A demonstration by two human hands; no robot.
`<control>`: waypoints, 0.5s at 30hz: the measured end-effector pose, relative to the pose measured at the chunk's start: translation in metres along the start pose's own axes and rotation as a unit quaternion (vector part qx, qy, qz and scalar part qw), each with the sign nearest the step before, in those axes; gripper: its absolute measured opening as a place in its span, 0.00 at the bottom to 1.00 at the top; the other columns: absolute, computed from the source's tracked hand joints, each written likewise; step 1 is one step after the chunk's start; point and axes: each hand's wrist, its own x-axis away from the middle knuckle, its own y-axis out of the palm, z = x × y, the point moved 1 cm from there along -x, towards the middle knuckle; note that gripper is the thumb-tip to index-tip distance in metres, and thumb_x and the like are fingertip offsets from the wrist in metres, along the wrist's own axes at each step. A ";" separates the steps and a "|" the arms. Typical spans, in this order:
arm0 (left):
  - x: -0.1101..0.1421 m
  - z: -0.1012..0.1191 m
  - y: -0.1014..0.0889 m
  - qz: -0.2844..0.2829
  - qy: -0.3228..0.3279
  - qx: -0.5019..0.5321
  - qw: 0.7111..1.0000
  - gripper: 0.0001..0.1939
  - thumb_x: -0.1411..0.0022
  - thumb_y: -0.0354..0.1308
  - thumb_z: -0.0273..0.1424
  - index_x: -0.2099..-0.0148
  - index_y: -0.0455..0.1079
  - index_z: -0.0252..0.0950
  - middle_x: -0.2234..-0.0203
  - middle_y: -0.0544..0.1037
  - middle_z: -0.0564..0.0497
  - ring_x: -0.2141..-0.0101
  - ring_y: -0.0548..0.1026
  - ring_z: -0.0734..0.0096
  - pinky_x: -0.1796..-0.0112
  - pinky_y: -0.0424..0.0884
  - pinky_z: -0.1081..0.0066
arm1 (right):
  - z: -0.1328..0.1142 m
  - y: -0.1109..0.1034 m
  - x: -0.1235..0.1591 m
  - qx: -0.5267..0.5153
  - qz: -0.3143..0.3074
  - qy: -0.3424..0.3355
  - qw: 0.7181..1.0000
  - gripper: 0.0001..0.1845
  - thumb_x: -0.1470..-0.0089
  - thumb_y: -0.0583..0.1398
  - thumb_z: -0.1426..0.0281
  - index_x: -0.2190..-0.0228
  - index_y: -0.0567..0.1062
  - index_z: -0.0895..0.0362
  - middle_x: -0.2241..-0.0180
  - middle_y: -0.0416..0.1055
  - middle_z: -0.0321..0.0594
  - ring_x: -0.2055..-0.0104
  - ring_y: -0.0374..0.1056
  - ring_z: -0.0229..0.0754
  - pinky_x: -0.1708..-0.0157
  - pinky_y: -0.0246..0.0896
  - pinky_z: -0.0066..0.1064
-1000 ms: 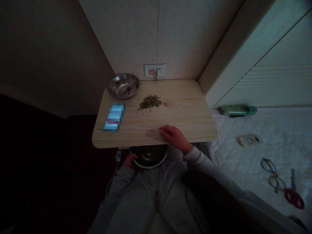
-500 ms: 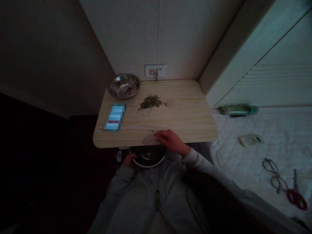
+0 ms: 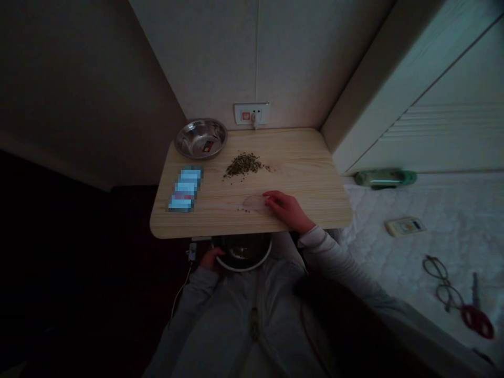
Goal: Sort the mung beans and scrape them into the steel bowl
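My right hand point(image 3: 286, 209) pinches the edge of a thin, clear rounded plastic piece point(image 3: 255, 202) just over the front part of the small wooden table point(image 3: 315, 184). A few loose grains lie by its near edge. Farther back is a heap of small greenish-brown grains point(image 3: 244, 165), with some scattered around it. Below the table's front edge, my left hand point(image 3: 212, 258) grips the rim of a dark-looking bowl point(image 3: 243, 266) with a pale rim, held at my lap. Specks show inside it, too dim to make out.
A shiny metal bowl point(image 3: 200, 149) stands at the table's back left, with a phone point(image 3: 186, 189) in front of it. A wall socket point(image 3: 251, 114) holds a plug. On the bed lie a green bottle point(image 3: 386, 178), a pale device point(image 3: 405, 226), glasses point(image 3: 443, 283) and a red-handled item point(image 3: 477, 321).
My right hand has moved forward and slightly right with the clear plastic piece, from the table's front edge onto the tabletop. My left hand stays at the bowl, which has shifted slightly right.
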 end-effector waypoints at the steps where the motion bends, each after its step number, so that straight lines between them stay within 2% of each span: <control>1: 0.002 0.000 0.001 0.001 -0.007 -0.005 1.000 0.15 0.67 0.49 0.15 0.75 0.70 0.31 0.83 0.75 0.50 0.72 0.75 0.58 0.69 0.71 0.63 | -0.001 0.000 0.000 0.005 -0.005 -0.003 1.000 0.13 0.50 0.53 0.66 0.63 0.71 0.57 0.76 0.70 0.36 0.74 0.64 0.35 0.71 0.58 0.27; 7: 0.002 -0.001 0.003 0.045 -0.025 -0.006 0.999 0.15 0.67 0.47 0.15 0.76 0.69 0.31 0.84 0.75 0.49 0.71 0.75 0.58 0.68 0.71 0.63 | -0.010 0.003 0.006 -0.011 -0.036 -0.018 0.999 0.13 0.50 0.53 0.65 0.63 0.71 0.57 0.74 0.70 0.37 0.72 0.64 0.35 0.70 0.58 0.27; 15: -0.002 -0.001 0.000 0.022 0.004 -0.021 1.000 0.14 0.69 0.49 0.15 0.78 0.69 0.32 0.84 0.75 0.50 0.70 0.75 0.57 0.67 0.70 0.61 | -0.010 0.001 0.008 0.011 -0.045 -0.010 0.999 0.13 0.49 0.53 0.66 0.63 0.71 0.58 0.75 0.70 0.37 0.73 0.64 0.35 0.71 0.57 0.27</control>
